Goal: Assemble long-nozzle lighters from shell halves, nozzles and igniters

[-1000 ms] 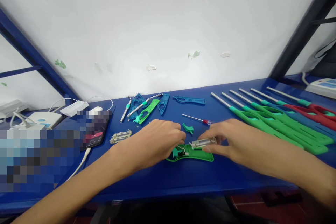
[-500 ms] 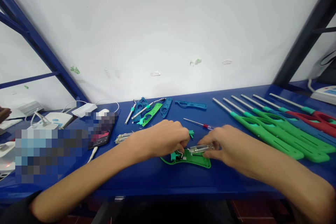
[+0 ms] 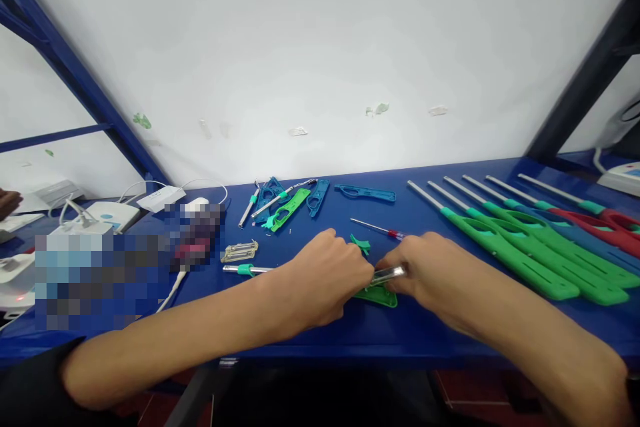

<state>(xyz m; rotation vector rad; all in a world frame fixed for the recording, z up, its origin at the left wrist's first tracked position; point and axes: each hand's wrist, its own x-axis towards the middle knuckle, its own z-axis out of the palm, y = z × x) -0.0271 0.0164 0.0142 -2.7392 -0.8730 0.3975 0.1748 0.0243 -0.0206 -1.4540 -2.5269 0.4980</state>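
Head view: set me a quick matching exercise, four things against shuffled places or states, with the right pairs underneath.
1. Clear lighter tank
2. Screwdriver
3. Lone blue casing half
4. Red lighters

A. Near the wall, left of the lighter row
B. At the right end of the lighter row
C. Gripped by the right hand
D. Just beyond the right hand, shaft pointing left

Pairs: 1-C; 2-D; 3-A; 4-B

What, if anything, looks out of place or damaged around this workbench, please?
The white wall looks damaged: green and whitish patches break its plain surface. On the blue tabletop, several blue and green handle shells lie jumbled with metal tubes, unlike the long-nosed lighters lined up at right.
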